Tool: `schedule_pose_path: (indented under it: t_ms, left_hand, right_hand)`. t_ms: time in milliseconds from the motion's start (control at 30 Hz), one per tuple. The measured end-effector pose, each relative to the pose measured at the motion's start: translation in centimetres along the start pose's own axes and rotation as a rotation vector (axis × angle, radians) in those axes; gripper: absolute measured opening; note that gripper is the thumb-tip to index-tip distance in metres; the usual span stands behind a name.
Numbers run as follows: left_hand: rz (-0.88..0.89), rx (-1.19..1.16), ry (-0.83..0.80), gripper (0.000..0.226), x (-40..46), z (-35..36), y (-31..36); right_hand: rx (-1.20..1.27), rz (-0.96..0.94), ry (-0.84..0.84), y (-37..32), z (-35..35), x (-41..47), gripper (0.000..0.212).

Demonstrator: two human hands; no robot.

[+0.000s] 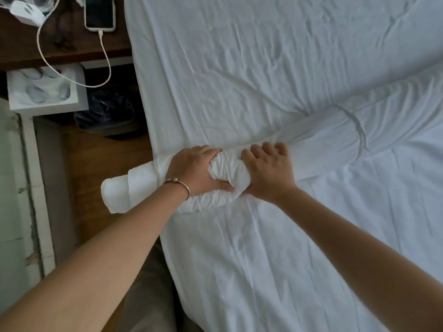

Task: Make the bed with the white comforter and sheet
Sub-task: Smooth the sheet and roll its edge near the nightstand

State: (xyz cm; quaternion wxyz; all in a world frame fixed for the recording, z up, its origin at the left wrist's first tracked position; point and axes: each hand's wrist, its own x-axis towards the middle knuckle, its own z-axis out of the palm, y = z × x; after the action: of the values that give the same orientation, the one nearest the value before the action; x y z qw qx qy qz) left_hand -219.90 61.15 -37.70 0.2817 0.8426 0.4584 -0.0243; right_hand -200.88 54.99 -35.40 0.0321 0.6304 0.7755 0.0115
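The white comforter [323,144] lay rolled into a long, thick roll across the bed, on top of the sheet [239,56]. One end of the roll stuck out past the edge of the mattress, to the outer side of the left hand [194,171], and the rest ran away beyond the right hand [268,171] toward the far side of the bed.

Both hands were on the roll, close together but not touching. The left hand gripped it from above, with the fingers curled over the top and the thumb under the near side. The right hand was also closed on the cloth, its fingers bent down into the folds. Between the two hands the fabric was bunched into a tight, wrinkled lump.

The comforter looked soft and full of air; it gave way under the fingers and kept no shape of its own. I judged it to be light for its size but bulky, so it would sag and unroll if it was lifted from one point only. The cover seemed smooth cotton, which may slip a little inside a loose grip. A wide hold, with the hands farther apart along the roll and the fingers well around it, would probably control it better. It was not fragile.
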Motion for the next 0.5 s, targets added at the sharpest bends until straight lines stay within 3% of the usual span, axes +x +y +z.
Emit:
schedule_pose_path:
  t_ms: [100,200,300,367,500]
  left_hand:
    - [0.044,0.034,0.100,0.108,-0.7,0.9,0.0]
    - [0.084,0.052,0.205,0.106,-1.3,1.6,0.2]
    - [0.115,0.047,0.258,0.103,-1.9,1.9,0.2]
    - [0.135,0.043,0.243,0.103,-2.5,2.0,0.2]
    - [0.146,0.041,0.157,0.107,-3.2,1.1,0.5]
  right_hand:
    - [0.061,-0.083,-0.458,1.7,-3.7,2.5,0.088]
    - [0.164,-0.066,-0.586,3.5,-4.8,5.4,0.102]
    - [0.155,-0.028,-0.816,2.5,-3.3,6.5,0.116]
    - [0.096,-0.030,-0.809,1.4,-2.1,5.9,0.112]
    - [0.093,0.015,-0.615,0.9,-1.4,3.8,0.105]
